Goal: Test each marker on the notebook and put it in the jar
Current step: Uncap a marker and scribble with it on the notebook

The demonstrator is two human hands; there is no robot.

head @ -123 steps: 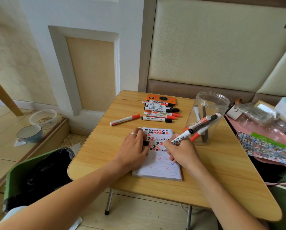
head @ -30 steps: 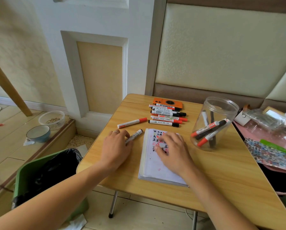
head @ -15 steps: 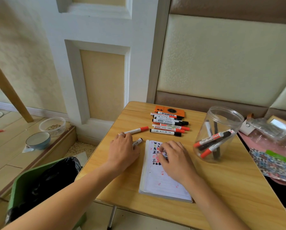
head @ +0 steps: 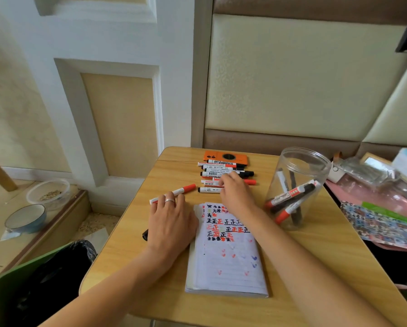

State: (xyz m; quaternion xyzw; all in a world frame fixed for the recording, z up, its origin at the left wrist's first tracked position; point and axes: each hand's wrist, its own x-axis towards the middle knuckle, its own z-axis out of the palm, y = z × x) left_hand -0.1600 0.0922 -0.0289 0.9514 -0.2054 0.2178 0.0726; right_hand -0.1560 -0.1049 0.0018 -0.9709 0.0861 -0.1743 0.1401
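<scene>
My left hand point(head: 171, 223) lies palm down on the table, left of the open notebook point(head: 228, 258). It covers a black marker whose black end point(head: 145, 234) sticks out by the wrist. Its fingertips touch a lone red marker point(head: 181, 191). My right hand point(head: 235, 194) reaches past the notebook's top edge. Its curled fingertips rest on the nearest markers of the row of markers point(head: 223, 172); none is lifted. The clear plastic jar point(head: 299, 161) stands to the right and holds several markers point(head: 289, 200). The notebook page bears red and black test marks.
An orange phone point(head: 224, 156) lies behind the marker row. Clutter in plastic wrap point(head: 377, 185) crowds the table's right edge. A green bin with a black bag point(head: 44, 279) stands at the lower left, with bowls point(head: 25, 218) on the floor beyond it.
My right hand left the notebook page and moved forward to the marker row. My left hand slid over the black marker and its fingers reached the lone red marker.
</scene>
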